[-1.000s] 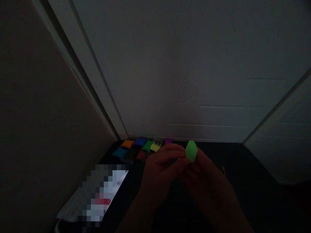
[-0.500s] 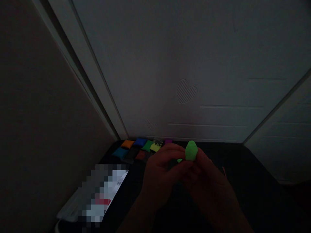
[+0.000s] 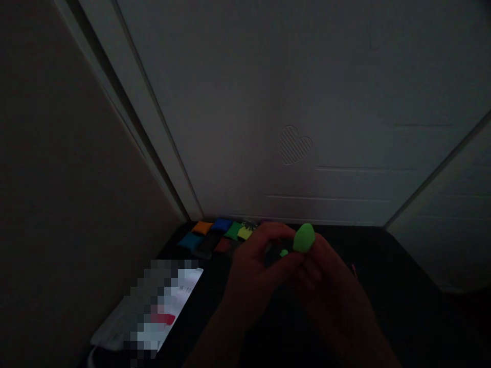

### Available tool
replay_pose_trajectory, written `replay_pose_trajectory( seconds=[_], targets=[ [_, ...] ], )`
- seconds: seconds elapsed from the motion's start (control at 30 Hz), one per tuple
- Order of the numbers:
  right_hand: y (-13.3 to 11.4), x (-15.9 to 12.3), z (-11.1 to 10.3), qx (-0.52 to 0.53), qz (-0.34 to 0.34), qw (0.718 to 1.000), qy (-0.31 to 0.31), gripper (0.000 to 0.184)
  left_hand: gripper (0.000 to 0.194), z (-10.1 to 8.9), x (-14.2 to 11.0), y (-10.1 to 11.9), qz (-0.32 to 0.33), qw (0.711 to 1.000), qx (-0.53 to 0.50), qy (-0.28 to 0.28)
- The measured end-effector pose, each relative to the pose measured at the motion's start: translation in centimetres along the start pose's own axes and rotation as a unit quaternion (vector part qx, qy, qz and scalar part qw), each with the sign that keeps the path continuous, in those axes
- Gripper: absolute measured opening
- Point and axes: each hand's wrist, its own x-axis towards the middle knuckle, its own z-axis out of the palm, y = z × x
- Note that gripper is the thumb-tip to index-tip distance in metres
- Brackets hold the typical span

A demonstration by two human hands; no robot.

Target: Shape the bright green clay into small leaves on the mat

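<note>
1 green lump (image 3: 304,238), lumpy/oval, is held up above the table's mid, just right of ctr, between both hands' fingertips. L hand (image 3: 249,276) pinches it from the left, thumb + fingers; R hand (image 3: 332,281) grips it from the right. Its underside is hidden by fingers; R palm too dark to make out. 1 small green bit (image 3: 284,253) shows in the gap of the L hand; can't tell if held or lying beyond.

Far left on the dark table (image 3: 387,291): approx 8 packets, incl. 1 orange, 1 blue, 1 green, 1 yellow, 1 teal, 1 blackish, 1 reddish, plus a purple sliver mostly behind the L hand. Exact no. unclear.

Near left: 1 lit screen (image 3: 179,299), partly pixelated. Right of R hand: 1 thin pink item (image 3: 354,271), partly hidden. Far side: pale panel (image 3: 238,102) w/ 2 hearts, 1 v. faint.
</note>
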Motion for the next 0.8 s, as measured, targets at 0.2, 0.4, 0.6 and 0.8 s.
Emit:
replay_pose_trajectory(
  seconds=[0.2, 0.4, 0.6, 0.8],
  targets=[
    [-1.1, -0.7, -0.9, -0.434, -0.284, 0.851, 0.086, 0.034, 0.038, 0.2, -0.4, 0.4, -0.011, 0.996, -0.088, 0.002],
    [-1.4, -0.7, -1.4, -0.584, -0.369, 0.723, -0.006, 0.056, 0.022, 0.6, -0.8, 0.6, -0.007, 0.996, -0.069, 0.053],
    [-1.1, -0.5, -0.9, -0.524, -0.368, 0.768, -0.016, 0.049, 0.013, 0.1, -0.7, 0.3, 0.021, 0.989, 0.057, 0.133],
    [-1.6, -0.3, -1.3, -0.582, -0.372, 0.721, 0.057, 0.04, 0.023, 0.2, -1.0, 1.0, 0.229, 0.934, 0.255, 0.103]
  ],
)
